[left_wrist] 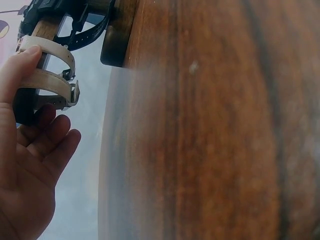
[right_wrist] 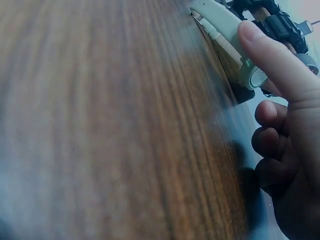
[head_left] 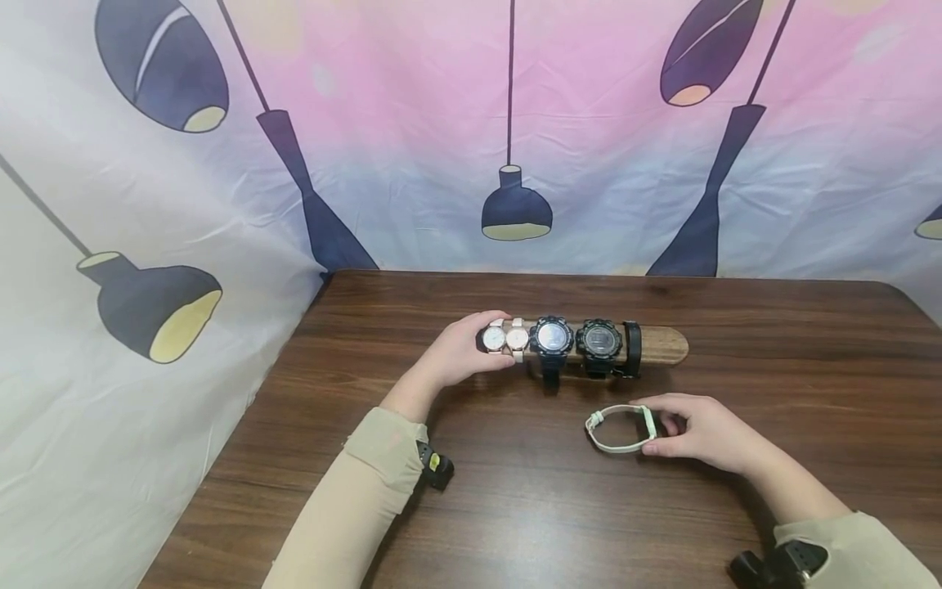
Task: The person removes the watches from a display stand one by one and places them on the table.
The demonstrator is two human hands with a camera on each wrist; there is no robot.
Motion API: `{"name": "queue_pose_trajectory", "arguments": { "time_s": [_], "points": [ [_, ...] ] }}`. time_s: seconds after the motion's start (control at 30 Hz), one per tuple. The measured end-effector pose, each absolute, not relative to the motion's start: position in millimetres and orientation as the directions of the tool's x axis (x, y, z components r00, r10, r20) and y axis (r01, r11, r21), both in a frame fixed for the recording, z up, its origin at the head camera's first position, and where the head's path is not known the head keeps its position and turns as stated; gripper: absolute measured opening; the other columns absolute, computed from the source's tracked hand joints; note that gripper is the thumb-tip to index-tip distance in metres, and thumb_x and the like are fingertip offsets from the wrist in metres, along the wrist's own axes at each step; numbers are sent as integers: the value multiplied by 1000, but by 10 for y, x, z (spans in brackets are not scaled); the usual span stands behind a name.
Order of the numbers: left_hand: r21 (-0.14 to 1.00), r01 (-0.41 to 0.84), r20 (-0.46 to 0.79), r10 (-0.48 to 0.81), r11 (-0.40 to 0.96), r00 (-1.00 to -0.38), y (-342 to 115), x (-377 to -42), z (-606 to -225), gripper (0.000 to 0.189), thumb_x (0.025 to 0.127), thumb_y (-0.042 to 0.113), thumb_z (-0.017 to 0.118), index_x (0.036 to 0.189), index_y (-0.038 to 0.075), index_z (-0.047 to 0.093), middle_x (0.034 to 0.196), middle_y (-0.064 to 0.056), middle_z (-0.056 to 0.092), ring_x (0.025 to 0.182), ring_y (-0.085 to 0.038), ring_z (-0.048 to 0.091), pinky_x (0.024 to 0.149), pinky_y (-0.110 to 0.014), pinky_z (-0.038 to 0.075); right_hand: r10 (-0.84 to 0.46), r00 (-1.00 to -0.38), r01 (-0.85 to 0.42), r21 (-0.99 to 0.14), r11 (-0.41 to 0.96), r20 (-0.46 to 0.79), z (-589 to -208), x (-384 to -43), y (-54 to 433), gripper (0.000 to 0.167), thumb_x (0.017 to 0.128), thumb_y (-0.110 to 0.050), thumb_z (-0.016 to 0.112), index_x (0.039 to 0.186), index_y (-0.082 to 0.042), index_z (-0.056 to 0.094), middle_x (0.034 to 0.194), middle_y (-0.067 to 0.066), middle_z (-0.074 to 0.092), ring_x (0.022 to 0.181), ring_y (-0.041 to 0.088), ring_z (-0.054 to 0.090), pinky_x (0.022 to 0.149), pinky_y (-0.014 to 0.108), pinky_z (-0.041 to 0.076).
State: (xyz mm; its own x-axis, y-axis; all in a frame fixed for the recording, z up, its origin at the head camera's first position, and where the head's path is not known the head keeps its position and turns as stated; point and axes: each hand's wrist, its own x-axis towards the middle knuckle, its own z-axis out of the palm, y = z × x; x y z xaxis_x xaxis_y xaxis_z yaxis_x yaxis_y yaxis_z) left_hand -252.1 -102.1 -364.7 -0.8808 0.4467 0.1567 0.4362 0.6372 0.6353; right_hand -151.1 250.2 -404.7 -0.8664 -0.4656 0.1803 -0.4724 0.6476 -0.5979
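At the left end of a wooden watch stand [head_left: 666, 345], my left hand [head_left: 465, 352] grips the bar, with its thumb on a white strap [left_wrist: 47, 46] in the left wrist view. Two small white-strapped watches, one at the end [head_left: 494, 338] and one beside it [head_left: 518, 339], sit by that hand. Further right on the bar are two chunky black watches [head_left: 553, 335] and a black band [head_left: 632, 348]. My right hand [head_left: 710, 431] pinches a pale green watch [head_left: 649, 423] by its face, its strap buckled into a loop, in front of the stand.
Under everything lies a dark wood-grain table [head_left: 515, 491]. Behind its far edge hangs a cloth backdrop [head_left: 427, 188] printed with lamps. A small black camera sits on each wrist, the left one [head_left: 436, 466] close over the table.
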Motion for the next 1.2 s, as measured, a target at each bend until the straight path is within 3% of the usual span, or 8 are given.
{"name": "queue_pose_trajectory", "arguments": {
  "time_s": [0.63,1.0,1.2],
  "points": [
    [647,419,142,439,637,-887,-1026,-2517,-3650,67,72,39,79,131,19,53,127,-3,54,108,-17,52,90,-36,42,-460,-876,-442,-620,648,144,-4036,-1510,2502,45,74,-36,78,112,-19,64,68,-14,44,57,1,41,53,22,36],
    [648,415,139,436,639,-889,-1023,-2526,-3646,65,73,39,78,130,21,54,122,-1,56,103,-16,53,88,-35,43,-443,-875,-452,-656,605,194,-3986,-1517,2527,45,77,-24,77,117,-13,63,68,-13,44,55,1,39,49,22,34],
    [647,414,131,442,640,-888,-1019,-2534,-3651,65,73,38,78,130,20,54,123,-2,56,104,-17,52,89,-36,42,-370,-899,-427,-650,629,234,-3907,-1528,2579,45,78,-19,76,119,-9,61,69,-9,46,56,4,42,48,23,34]
  ]
}}
